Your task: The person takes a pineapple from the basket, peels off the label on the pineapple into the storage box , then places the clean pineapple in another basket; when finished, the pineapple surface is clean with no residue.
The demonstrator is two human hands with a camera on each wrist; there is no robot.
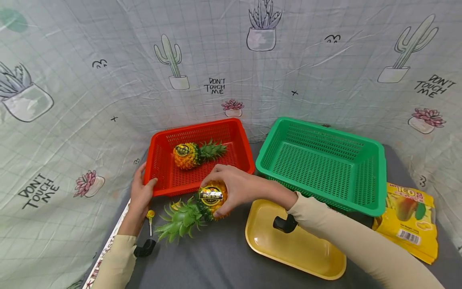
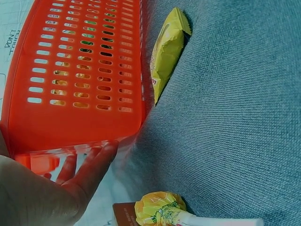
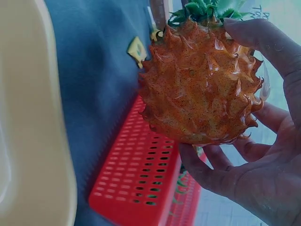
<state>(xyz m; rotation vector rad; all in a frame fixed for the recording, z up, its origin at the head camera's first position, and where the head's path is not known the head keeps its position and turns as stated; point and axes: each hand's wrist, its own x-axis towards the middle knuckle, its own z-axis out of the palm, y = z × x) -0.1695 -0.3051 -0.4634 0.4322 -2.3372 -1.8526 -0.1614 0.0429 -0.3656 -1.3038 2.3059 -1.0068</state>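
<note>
My right hand grips a pineapple by its orange body, with the leafy crown pointing left. It is held in front of the red basket, fingers and thumb spread around the spiky skin in the right wrist view. At the basket's left front corner, my left hand holds the side, thumb by the rim and fingers outside. A second pineapple lies inside that basket. Near my left wrist is a yellow-wrapped lollipop. A small yellow packet lies beside the basket, largely hidden by the crown in the head view.
A green basket stands at the back right. A yellow tray lies under my right forearm. To the far right is a yellow bag with a mango picture. A printed cloth hangs behind the grey table.
</note>
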